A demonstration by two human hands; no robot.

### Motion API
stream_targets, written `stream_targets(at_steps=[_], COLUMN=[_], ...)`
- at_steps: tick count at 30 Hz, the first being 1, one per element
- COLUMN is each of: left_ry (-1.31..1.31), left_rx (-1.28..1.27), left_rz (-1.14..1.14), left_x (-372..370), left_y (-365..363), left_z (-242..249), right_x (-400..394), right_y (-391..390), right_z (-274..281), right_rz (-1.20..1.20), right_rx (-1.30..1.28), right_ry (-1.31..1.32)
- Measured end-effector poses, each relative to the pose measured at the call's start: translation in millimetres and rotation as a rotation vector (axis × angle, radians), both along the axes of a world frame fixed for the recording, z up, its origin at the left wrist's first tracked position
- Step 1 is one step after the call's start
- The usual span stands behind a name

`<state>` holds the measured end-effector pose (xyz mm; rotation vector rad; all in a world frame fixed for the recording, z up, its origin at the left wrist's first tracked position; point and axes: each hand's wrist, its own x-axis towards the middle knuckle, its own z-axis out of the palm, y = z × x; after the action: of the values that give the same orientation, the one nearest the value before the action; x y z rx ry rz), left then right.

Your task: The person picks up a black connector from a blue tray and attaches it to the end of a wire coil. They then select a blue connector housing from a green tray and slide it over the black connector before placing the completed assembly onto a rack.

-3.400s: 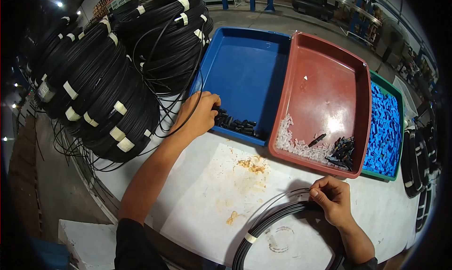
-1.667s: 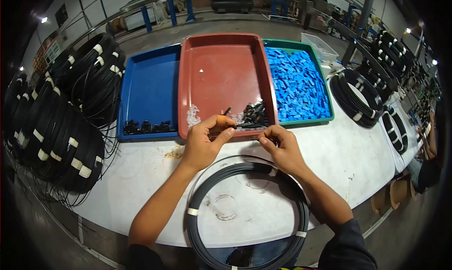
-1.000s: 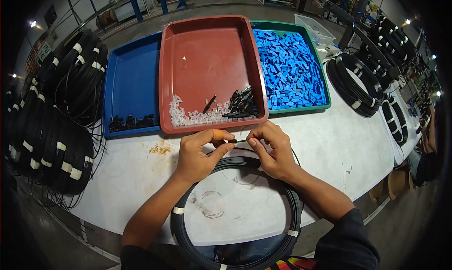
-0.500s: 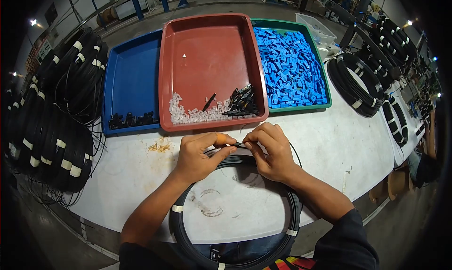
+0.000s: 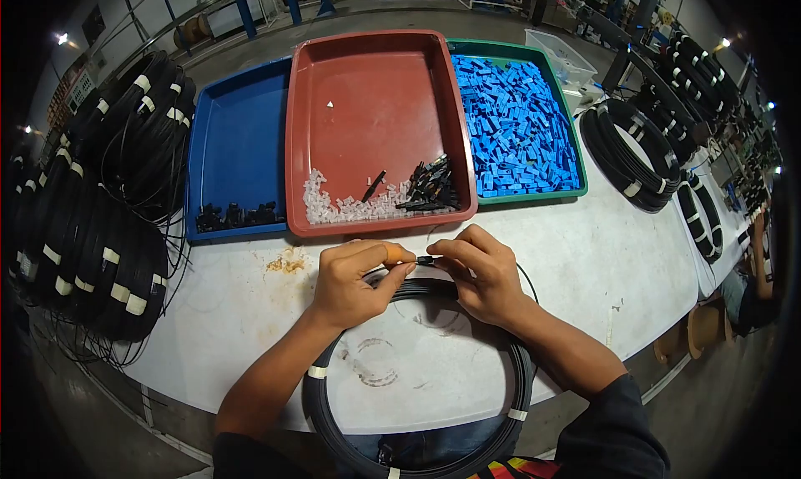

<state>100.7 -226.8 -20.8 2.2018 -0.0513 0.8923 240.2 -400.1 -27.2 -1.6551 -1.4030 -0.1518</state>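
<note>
Concrete-floored workshop behind, white-topped bench (image 5: 592,270) in front, marked with dark ring stains and a patch of yellow-brown residue (image 5: 285,262).

Head cam: both hands meet over the bench, just on the near side of the red tray (image 5: 375,103). Left hand (image 5: 355,283) has thumb and index closed on a small black part (image 5: 425,261) (orange wrap (image 5: 396,252) on that index finger). Part sticks out into the gap between the hands, roughly level. Right hand (image 5: 480,274) is at the part's other end, fingers curled, index tip just above it; fingers hide the contact, can't tell if that grip is closed.

Taped black cable coil (image 5: 523,375) lies below the hands, near side overhanging the bench edge. Thin cable strand (image 5: 531,285) loops out beside the right hand.

Trays: red one in the middle, clear-white bits (image 5: 321,208) along its near edge, black pieces (image 5: 434,187) heaped in the near right corner. Blue tray (image 5: 242,137) on its left, dark pieces (image 5: 238,216) at the near end. Green tray (image 5: 534,198) on its right, full of blue pieces (image 5: 517,124).

More coils: big stacks (image 5: 92,245) far left, flat ones (image 5: 630,153) right.
</note>
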Motion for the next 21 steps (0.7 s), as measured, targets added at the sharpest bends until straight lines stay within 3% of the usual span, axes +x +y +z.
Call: stream_targets(at_steps=[9,21], left_ry=[-0.084,-0.05], left_rx=[0.128,0.105], left_rz=[-0.059,-0.079], left_x=[2.6,1.5], left_y=[-1.4,0.1], left_z=[1.3,1.2], right_x=[-0.3,0.6], right_y=[4.9,2.0], right_z=[3.1,1.4], right_rz=[0.135,0.146], right_rx=[0.046,0.032], right_ry=[-0.169,-0.101])
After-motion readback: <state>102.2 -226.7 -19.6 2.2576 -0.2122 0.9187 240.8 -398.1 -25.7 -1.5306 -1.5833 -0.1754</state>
